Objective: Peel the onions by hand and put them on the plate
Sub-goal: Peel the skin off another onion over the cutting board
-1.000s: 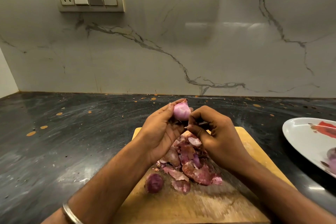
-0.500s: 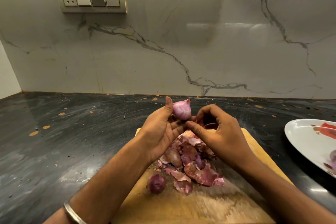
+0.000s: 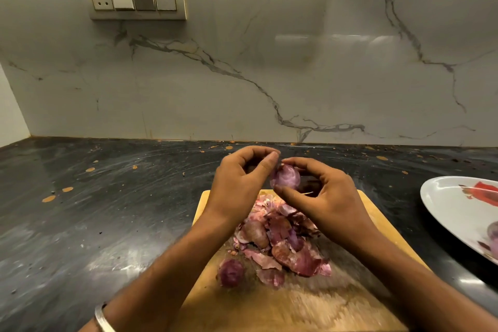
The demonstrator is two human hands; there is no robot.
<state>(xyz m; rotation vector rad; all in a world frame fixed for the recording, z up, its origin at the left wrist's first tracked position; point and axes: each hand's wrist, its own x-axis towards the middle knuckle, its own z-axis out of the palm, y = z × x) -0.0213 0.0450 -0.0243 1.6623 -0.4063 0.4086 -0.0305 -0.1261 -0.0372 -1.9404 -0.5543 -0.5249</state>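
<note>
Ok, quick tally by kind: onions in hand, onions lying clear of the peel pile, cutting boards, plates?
held onion: 1
lone onion beside the peel pile: 1
wooden cutting board: 1
plate: 1
Total: 4

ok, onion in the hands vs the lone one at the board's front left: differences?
The held onion is pale pink and glossy, peeled; the lone onion is dull dark purple, apparently still in its skin. The held onion is up in the air, pinched by the right hand; the lone onion lies on the cutting board. Both are small and roundish.
</note>
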